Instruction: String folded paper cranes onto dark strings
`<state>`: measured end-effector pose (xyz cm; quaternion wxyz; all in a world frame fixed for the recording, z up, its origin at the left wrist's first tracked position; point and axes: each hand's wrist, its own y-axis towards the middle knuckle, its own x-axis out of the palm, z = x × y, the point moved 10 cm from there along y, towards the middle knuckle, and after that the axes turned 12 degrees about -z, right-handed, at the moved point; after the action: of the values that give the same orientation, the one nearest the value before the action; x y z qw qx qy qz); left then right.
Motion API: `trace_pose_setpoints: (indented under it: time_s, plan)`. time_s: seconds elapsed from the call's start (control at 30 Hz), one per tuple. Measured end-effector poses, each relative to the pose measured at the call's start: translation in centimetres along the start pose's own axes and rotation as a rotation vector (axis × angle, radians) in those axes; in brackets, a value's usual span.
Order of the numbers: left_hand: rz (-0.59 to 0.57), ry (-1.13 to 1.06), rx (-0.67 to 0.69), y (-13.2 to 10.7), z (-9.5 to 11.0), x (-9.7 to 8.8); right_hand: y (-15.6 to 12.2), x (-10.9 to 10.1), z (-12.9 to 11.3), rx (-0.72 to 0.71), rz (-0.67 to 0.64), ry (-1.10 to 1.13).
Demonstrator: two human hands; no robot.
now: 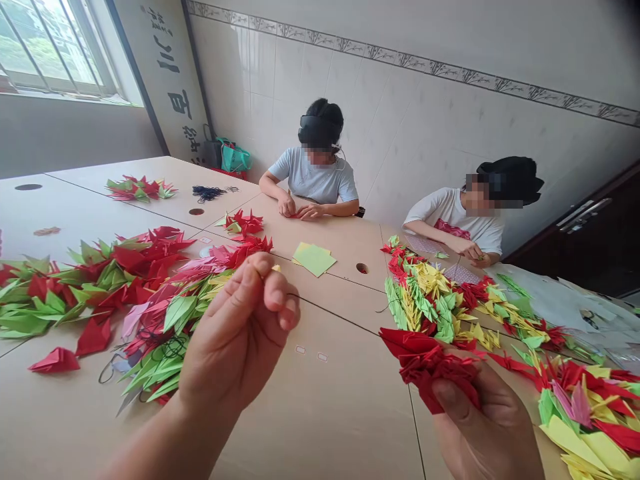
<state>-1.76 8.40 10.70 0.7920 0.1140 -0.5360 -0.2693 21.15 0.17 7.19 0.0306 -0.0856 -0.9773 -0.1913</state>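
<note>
- The left hand (pixel 235 333) is raised close to the camera, its thumb and forefinger pinched on a tiny scrap of yellow paper (pixel 275 268); the other fingers are curled loosely.
- The right hand (pixel 480 420), low at the lower right, is closed around a bunch of red origami cranes (pixel 430 367).
- Just beside the right hand lies a heap of red, yellow and green paper cranes (pixel 585 413).
- A long mass of green, red and pink cranes (pixel 100 287) spreads across the light wooden table (pixel 320 373) to the left, behind the left hand. A single red crane (pixel 55 361) lies apart near its lower edge.
- A second mass of green, yellow and red cranes (pixel 440 300) stretches along the table's right side.
- At mid-table lie a small stack of green and yellow paper squares (pixel 315 260) and a round hole (pixel 362 268) in the tabletop.
- Farther left are a small red crane cluster (pixel 243 223), a tangle of dark thread (pixel 207 193) and a red-and-green crane pile (pixel 140 189).
- Across the table, a co-worker in a grey T-shirt (pixel 315 180) holds red paper.
- To the right, a co-worker in a white T-shirt (pixel 455 223) works with both hands near the cranes.
- Beyond them are a green bag (pixel 233 159), a tiled wall (pixel 400 133) and a window (pixel 50 47).
</note>
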Motion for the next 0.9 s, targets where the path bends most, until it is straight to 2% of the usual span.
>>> trace_pose_setpoints:
  time_s: [0.13, 0.3, 0.43, 0.5, 0.57, 0.63, 0.67, 0.73, 0.8, 0.83, 0.9]
  plan:
    - [0.079, 0.008, 0.157, -0.3, 2.5, -0.5, -0.2, -1.2, 0.4, 0.019, 0.107, 0.006]
    - [0.270, 0.113, 0.353, -1.9, 5.8, -1.8, 0.4, -0.9, 0.2, 0.010, 0.065, 0.016]
    - [0.348, 0.344, 0.388, -2.8, 6.9, -1.8, 0.4, -1.3, 0.1, -0.004, 0.106, -0.001]
    - [0.324, 0.502, 0.405, -2.9, 6.9, -1.1, 0.2, -1.3, 0.2, -0.011, 0.106, 0.001]
    - [0.237, 0.629, 0.390, -2.5, 6.0, -0.1, 0.0, -1.1, 0.2, -0.008, 0.106, -0.002]
    - [0.101, 0.738, 0.309, -1.9, 4.2, 0.9, -0.3, -0.5, 0.3, 0.001, 0.093, 0.007]
    - [0.036, 0.831, 0.200, -1.6, 2.7, 1.3, -0.4, 0.0, 0.4, 0.009, 0.068, 0.021]
    - [-0.165, 1.005, -0.081, -1.1, -1.3, 1.9, -0.4, 1.3, 0.6, 0.023, 0.002, 0.054]
    - [-0.318, 1.031, -0.290, -1.4, -4.3, 2.1, -0.4, 2.6, 0.5, 0.016, -0.071, 0.053]
    - [-0.360, 1.002, -0.348, -1.5, -5.3, 2.1, -0.3, 3.0, 0.4, 0.008, -0.101, 0.039]
    - [-0.373, 0.946, -0.392, -1.3, -6.1, 2.0, -0.2, 3.7, 0.1, -0.018, -0.150, 0.012]
